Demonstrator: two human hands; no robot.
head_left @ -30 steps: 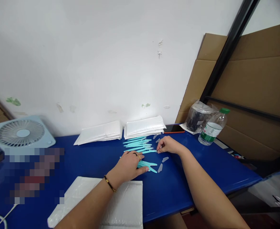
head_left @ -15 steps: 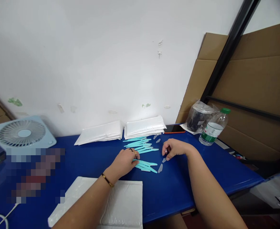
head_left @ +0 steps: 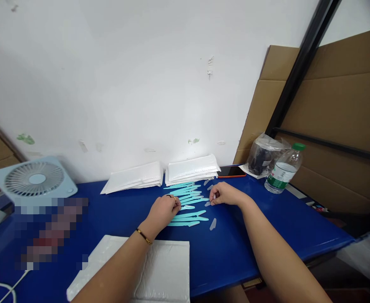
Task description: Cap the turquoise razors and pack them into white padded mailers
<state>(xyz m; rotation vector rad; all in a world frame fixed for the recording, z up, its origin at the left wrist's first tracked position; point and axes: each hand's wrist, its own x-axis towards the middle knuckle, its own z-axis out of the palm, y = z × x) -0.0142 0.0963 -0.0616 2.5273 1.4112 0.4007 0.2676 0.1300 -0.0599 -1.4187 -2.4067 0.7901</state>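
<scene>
From the person's head, a single camera is looking forward and down across a glossy blue tabletop (head_left: pixel 225 252), facing a scuffed white wall (head_left: pixel 140 84). It is sitting near enough that the bare left forearm (head_left: pixel 118 265) and bare right forearm (head_left: pixel 276 244) are reaching in from the bottom edge, large in view.

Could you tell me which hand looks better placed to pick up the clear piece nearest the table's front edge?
Probably the right hand: its fingertips are closer to that clear piece, while teal tools lie between the piece and the left hand.
</scene>
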